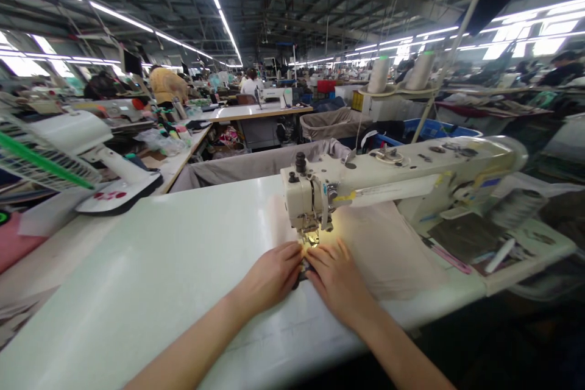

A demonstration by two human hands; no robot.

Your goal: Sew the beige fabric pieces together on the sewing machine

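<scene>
Both of my hands meet just in front of the sewing machine (315,195), close below its lit needle and presser foot (311,239). My left hand (276,271) has its fingers bent and pressed together on the edge of a pale beige fabric (388,250). From the other side, my right hand (336,277) presses the same edge with its fingertips at the foot, thumb drawn in toward them. The fabric spreads flat to the right under the machine arm. The bit between my fingertips is mostly covered.
A white table (159,268) extends left to a fan (114,164). Pink-handled snips (445,256) and dark cloth (466,236) lie at the right by the machine. Thread cones (379,76) stand behind. Fabric-lined bins (265,161) line the far edge; other people work beyond.
</scene>
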